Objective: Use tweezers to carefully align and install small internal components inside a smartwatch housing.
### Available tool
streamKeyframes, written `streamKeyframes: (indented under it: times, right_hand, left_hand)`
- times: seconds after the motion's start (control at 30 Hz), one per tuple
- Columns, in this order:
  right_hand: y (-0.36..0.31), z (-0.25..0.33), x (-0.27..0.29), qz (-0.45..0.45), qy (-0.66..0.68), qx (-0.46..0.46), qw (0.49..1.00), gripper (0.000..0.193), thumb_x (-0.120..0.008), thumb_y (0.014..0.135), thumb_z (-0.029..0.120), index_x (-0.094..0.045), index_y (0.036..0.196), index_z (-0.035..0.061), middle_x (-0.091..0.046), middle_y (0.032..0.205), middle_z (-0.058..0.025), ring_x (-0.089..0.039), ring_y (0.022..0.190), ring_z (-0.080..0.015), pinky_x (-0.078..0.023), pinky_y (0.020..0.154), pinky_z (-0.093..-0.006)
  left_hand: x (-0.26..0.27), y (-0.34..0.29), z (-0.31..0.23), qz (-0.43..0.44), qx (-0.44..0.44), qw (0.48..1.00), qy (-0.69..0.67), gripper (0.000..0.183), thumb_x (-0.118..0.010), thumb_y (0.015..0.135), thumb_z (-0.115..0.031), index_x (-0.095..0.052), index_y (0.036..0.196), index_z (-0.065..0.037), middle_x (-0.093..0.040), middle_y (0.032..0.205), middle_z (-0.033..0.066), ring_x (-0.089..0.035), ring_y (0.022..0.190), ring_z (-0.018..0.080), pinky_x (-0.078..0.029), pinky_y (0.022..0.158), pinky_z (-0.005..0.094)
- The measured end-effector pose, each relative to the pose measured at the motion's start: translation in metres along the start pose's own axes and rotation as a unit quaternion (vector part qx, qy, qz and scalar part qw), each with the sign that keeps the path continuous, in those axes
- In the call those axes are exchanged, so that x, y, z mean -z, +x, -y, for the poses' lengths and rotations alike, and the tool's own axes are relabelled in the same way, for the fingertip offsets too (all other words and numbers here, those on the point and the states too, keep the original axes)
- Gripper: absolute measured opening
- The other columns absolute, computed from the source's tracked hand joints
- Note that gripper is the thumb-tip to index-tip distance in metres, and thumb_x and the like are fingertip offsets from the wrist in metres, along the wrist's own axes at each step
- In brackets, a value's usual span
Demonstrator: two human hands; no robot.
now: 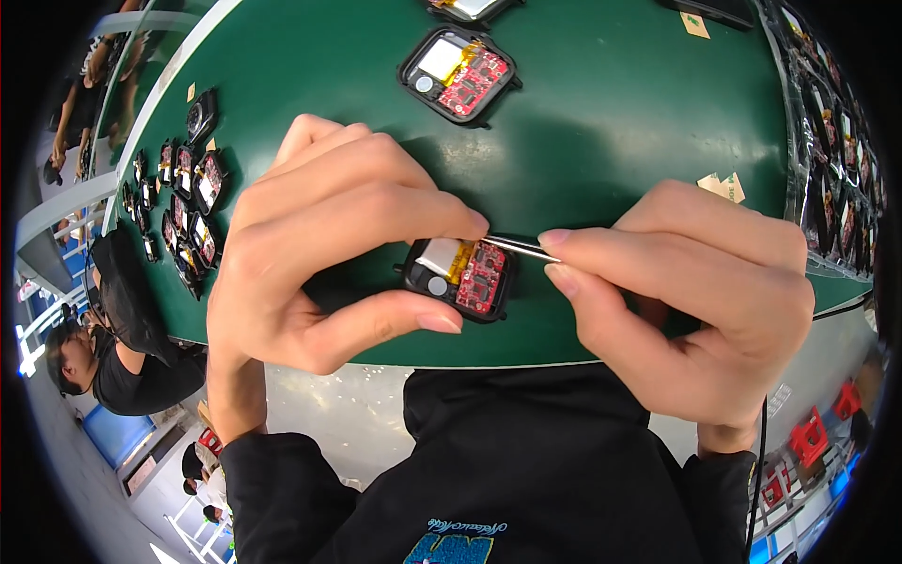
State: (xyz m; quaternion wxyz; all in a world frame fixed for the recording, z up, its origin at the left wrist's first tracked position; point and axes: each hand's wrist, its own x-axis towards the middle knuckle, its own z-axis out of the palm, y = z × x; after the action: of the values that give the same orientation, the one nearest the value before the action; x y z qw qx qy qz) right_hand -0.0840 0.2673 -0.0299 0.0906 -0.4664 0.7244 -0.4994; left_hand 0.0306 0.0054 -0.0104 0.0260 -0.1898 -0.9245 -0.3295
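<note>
A small black device housing (460, 277) lies near the front edge of the green table, its red circuit board, silver battery and yellow tape exposed. My left hand (329, 235) grips it between thumb and index finger, the thumb at its lower edge and the fingertip at its upper edge. In my right hand (695, 291), thumb and index finger pinch a pair of metal tweezers (526, 248). The tweezers point left, with their tips at the upper right edge of the housing, close to my left fingertip. Whether the tips hold anything is too small to tell.
Another open housing (458, 75) lies farther back on the green table (601, 113), with one more partly cut off behind it. Several housings (193, 188) cluster at the left. Beige paper pieces (722, 186) lie at the right, beside a clear tray (832, 150) of housings. A person (113, 357) sits at the left.
</note>
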Motion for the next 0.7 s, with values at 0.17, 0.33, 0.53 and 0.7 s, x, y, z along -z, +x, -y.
streamKeyframes:
  times: [0.17,0.33,0.53,0.7]
  right_hand:
    - [-0.002,-0.006,-0.003,-0.011,0.007,0.022,1.000,0.029,-0.083,0.070,-0.012,-0.087,0.096,0.0008,-0.065,0.068,-0.0024,-0.052,0.050,-0.0067,-0.034,0.044,-0.0235]
    - [-0.004,-0.012,-0.006,-0.027,0.013,0.075,0.997,0.031,-0.083,0.067,-0.013,-0.086,0.096,-0.0004,-0.065,0.067,-0.0037,-0.051,0.048,-0.0080,-0.034,0.043,-0.0240]
    - [-0.004,-0.010,-0.005,-0.027,0.009,0.066,0.997,0.032,-0.082,0.067,-0.014,-0.085,0.096,-0.0019,-0.065,0.067,-0.0048,-0.055,0.048,-0.0113,-0.037,0.043,-0.0252]
    - [-0.005,-0.013,-0.004,-0.009,-0.005,0.076,0.997,0.030,-0.082,0.068,-0.013,-0.085,0.095,-0.0016,-0.065,0.066,-0.0040,-0.061,0.051,-0.0130,-0.042,0.045,-0.0255]
  left_hand:
    - [0.001,-0.002,-0.001,-0.002,0.003,1.000,0.005,0.065,-0.088,0.079,-0.061,-0.081,0.102,0.000,-0.077,0.089,0.0100,-0.061,0.073,0.0235,-0.041,0.078,0.0390]
    - [0.000,-0.001,0.000,-0.008,0.000,1.000,0.003,0.066,-0.088,0.079,-0.061,-0.081,0.102,0.000,-0.077,0.089,0.0103,-0.060,0.073,0.0235,-0.040,0.078,0.0390]
    - [0.000,-0.002,-0.001,-0.006,-0.006,1.000,0.002,0.067,-0.089,0.078,-0.061,-0.081,0.103,0.001,-0.078,0.090,0.0113,-0.060,0.073,0.0234,-0.040,0.078,0.0392]
    - [-0.001,0.000,-0.001,-0.003,0.003,1.000,0.000,0.068,-0.090,0.077,-0.060,-0.081,0.103,0.002,-0.079,0.091,0.0114,-0.060,0.074,0.0232,-0.039,0.079,0.0392]
